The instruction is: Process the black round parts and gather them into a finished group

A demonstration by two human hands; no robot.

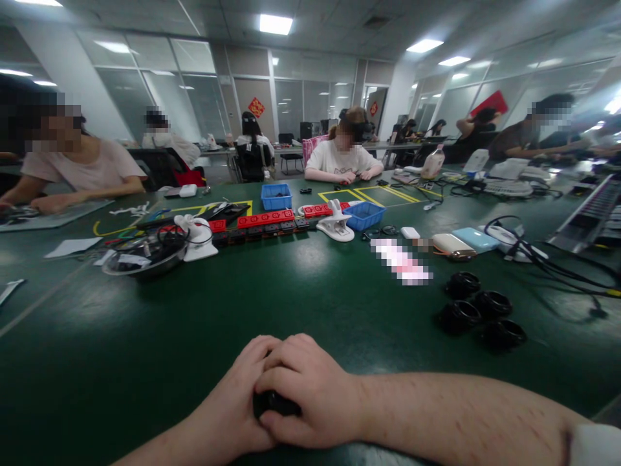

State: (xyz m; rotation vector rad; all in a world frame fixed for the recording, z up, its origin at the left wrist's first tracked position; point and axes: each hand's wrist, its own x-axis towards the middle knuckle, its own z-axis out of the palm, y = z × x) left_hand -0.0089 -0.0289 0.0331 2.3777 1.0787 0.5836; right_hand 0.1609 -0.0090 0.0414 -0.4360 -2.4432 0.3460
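"How do we have our hands posed?"

"Our left hand [242, 398] comes in from the lower left and cups the far side and left side of a black part [279, 404]. Our right hand [313, 388] reaches across from the right edge, back upward, fingers bent over the top and thumb tucked below."

"So both have hold of it?"

"Yes, both are curled closely round that one part, just above the near stretch of the green table [145, 356]. We see only a dark strip of it between the fingers."

"And which containers do we have ahead?"

"At left, a metal bowl [158, 266] heaped with dark cables and a few pale slips. Farther back, a blue bin [276, 200] with something dark in it, too small for us to name."

"The other one?"

"A blue basket [366, 221] sits right of the white clamp [334, 226]; we cannot make out its contents. Nearer us, at right, four black rings [492, 310] stand grouped on the tabletop."
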